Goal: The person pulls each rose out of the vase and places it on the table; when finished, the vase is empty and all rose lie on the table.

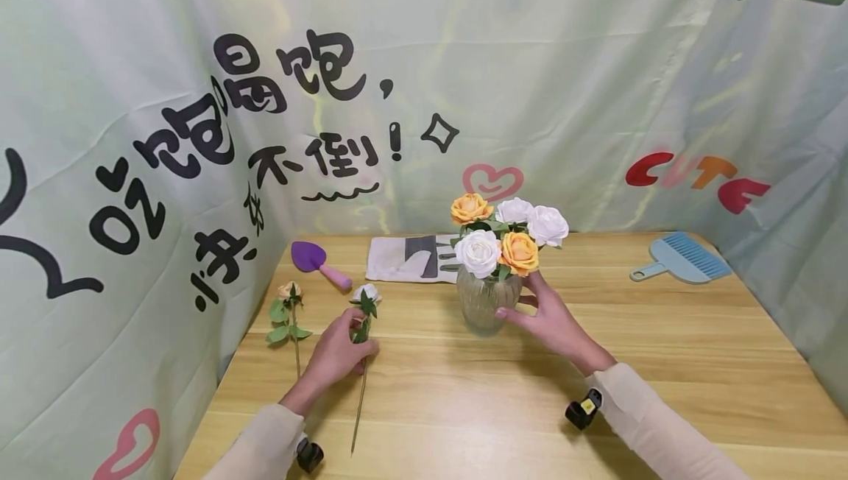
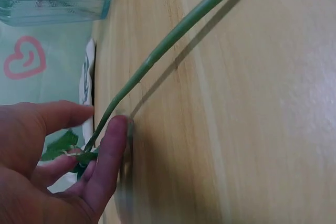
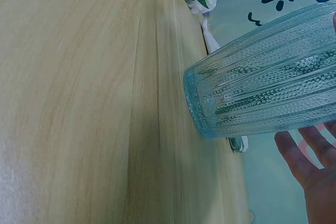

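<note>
My left hand [image 1: 344, 344] holds a white rose [image 1: 366, 294] by its upper stem, just under the bloom. In the left wrist view the green stem [image 2: 168, 40] runs between thumb and fingers, close over the table with its shadow alongside. My right hand [image 1: 556, 322] grips the ribbed glass vase [image 1: 486, 303], thumb at the front and fingers round the far side. White roses [image 1: 477, 253] and orange roses [image 1: 520, 252] stand in the vase. The right wrist view has the clear vase [image 3: 262, 82] between the thumb and the fingers [image 3: 296, 156].
Left of the left hand lies a pale orange rose [image 1: 296, 333] with leaves. Along the back are a purple trowel [image 1: 308, 258] and grey-white gloves [image 1: 397, 259], partly hidden by the vase. A blue dustpan-and-brush piece [image 1: 685, 259] lies back right. Printed curtains [image 1: 563, 97] enclose the wooden table [image 1: 503, 421].
</note>
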A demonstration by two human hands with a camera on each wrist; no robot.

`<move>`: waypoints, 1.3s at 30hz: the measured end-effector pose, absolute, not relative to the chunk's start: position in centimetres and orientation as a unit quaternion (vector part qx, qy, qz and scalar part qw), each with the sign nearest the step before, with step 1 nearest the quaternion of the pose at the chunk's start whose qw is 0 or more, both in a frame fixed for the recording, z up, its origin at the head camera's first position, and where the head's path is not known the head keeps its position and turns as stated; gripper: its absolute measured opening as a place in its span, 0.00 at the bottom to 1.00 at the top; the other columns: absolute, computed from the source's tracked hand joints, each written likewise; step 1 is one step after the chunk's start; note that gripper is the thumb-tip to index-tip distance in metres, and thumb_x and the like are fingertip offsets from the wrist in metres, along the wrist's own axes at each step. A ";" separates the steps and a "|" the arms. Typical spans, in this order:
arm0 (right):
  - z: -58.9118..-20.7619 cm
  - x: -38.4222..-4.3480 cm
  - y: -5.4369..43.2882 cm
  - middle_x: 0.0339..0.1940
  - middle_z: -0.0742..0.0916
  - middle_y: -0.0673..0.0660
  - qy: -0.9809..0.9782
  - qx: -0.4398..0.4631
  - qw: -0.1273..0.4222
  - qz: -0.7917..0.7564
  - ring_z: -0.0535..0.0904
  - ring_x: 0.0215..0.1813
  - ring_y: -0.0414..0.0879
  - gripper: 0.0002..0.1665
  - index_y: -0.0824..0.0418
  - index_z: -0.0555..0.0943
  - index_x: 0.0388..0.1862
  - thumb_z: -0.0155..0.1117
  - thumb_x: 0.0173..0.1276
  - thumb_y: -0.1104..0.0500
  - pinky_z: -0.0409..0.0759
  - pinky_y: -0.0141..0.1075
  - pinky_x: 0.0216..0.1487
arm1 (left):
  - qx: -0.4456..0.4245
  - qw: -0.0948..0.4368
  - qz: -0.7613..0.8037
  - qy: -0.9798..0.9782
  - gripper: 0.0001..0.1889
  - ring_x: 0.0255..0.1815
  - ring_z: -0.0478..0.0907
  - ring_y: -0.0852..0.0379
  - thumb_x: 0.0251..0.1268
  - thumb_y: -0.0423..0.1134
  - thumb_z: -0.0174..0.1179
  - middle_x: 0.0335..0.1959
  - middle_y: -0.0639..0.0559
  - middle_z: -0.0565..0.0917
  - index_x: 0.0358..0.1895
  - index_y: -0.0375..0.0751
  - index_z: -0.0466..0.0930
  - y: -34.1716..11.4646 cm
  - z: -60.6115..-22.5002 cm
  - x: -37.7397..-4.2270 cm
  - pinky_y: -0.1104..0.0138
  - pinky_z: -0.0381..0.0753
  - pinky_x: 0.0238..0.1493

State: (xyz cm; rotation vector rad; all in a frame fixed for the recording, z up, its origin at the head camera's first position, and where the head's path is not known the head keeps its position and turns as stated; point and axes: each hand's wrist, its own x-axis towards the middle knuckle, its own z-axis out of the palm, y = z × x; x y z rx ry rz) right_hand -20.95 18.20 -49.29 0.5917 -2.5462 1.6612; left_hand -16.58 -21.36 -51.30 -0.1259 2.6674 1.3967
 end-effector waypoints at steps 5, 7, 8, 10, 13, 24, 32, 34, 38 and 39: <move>-49.4 -21.0 18.3 0.87 0.67 0.66 -0.822 0.190 0.023 0.537 0.70 0.81 0.69 0.64 0.52 0.49 0.92 0.81 0.70 0.61 0.81 0.64 0.73 | -0.054 0.051 0.446 0.892 0.34 0.21 0.83 0.53 0.69 0.42 0.76 0.65 0.36 0.79 0.75 0.44 0.72 -21.4 -51.0 -16.7 0.62 0.89 0.25; -49.4 -21.0 18.3 0.87 0.67 0.66 -0.823 0.190 0.024 0.535 0.70 0.81 0.69 0.63 0.52 0.49 0.92 0.80 0.70 0.61 0.82 0.62 0.72 | -0.053 0.043 0.438 0.896 0.34 0.21 0.83 0.53 0.71 0.44 0.75 0.64 0.35 0.79 0.75 0.44 0.72 -21.6 -50.6 -16.8 0.63 0.89 0.26; -49.4 -21.0 18.3 0.87 0.68 0.66 -0.824 0.190 0.024 0.534 0.70 0.81 0.68 0.63 0.52 0.50 0.92 0.81 0.70 0.61 0.83 0.61 0.72 | -0.052 0.038 0.435 0.898 0.33 0.22 0.84 0.53 0.72 0.45 0.74 0.64 0.35 0.78 0.75 0.43 0.73 -21.7 -50.3 -16.9 0.63 0.89 0.26; -49.3 -21.0 18.3 0.87 0.68 0.65 -0.825 0.191 0.024 0.532 0.71 0.81 0.68 0.63 0.51 0.49 0.92 0.81 0.70 0.60 0.84 0.56 0.72 | -0.048 0.024 0.422 0.905 0.31 0.25 0.85 0.53 0.75 0.47 0.72 0.64 0.36 0.78 0.75 0.43 0.73 -21.9 -49.6 -17.1 0.64 0.86 0.29; -49.2 -21.0 18.3 0.86 0.68 0.65 -0.825 0.195 0.025 0.530 0.72 0.80 0.67 0.64 0.51 0.49 0.93 0.81 0.70 0.60 0.85 0.45 0.71 | -0.036 -0.005 0.405 0.913 0.29 0.37 0.85 0.52 0.77 0.50 0.69 0.64 0.38 0.80 0.74 0.43 0.76 -22.2 -48.3 -17.7 0.63 0.84 0.36; -49.2 -20.9 18.5 0.86 0.68 0.66 -0.826 0.191 0.026 0.530 0.72 0.80 0.67 0.63 0.52 0.49 0.93 0.80 0.71 0.60 0.85 0.49 0.71 | 0.145 -0.088 0.477 0.862 0.13 0.61 0.83 0.42 0.78 0.36 0.68 0.62 0.43 0.84 0.60 0.41 0.85 -17.4 -43.0 -21.2 0.50 0.91 0.61; -49.3 -21.0 18.5 0.87 0.67 0.67 -0.823 0.195 0.029 0.532 0.71 0.80 0.69 0.63 0.53 0.49 0.93 0.80 0.71 0.62 0.85 0.55 0.72 | 0.252 -0.068 0.494 0.829 0.14 0.63 0.82 0.48 0.81 0.37 0.66 0.66 0.47 0.83 0.63 0.41 0.84 -11.9 -40.9 -22.8 0.55 0.90 0.64; -49.3 -21.0 18.4 0.87 0.67 0.67 -0.823 0.195 0.027 0.533 0.70 0.81 0.70 0.62 0.53 0.49 0.92 0.79 0.71 0.62 0.82 0.64 0.73 | 0.264 -0.048 0.509 0.818 0.16 0.66 0.82 0.49 0.81 0.36 0.65 0.69 0.46 0.82 0.66 0.40 0.83 -10.9 -40.5 -23.2 0.55 0.89 0.66; -49.4 -21.0 18.3 0.87 0.67 0.68 -0.821 0.196 0.028 0.536 0.70 0.81 0.71 0.62 0.55 0.49 0.92 0.79 0.71 0.63 0.81 0.66 0.72 | 0.281 -0.001 0.542 0.792 0.19 0.72 0.79 0.44 0.82 0.32 0.63 0.72 0.41 0.79 0.70 0.36 0.80 -9.3 -39.8 -23.8 0.51 0.85 0.72; -49.4 -21.0 18.3 0.87 0.67 0.68 -0.820 0.196 0.029 0.536 0.70 0.80 0.71 0.62 0.55 0.49 0.92 0.79 0.71 0.63 0.81 0.66 0.72 | 0.285 0.006 0.544 0.789 0.19 0.73 0.78 0.43 0.81 0.31 0.62 0.72 0.40 0.79 0.70 0.34 0.79 -9.0 -39.8 -23.9 0.50 0.85 0.73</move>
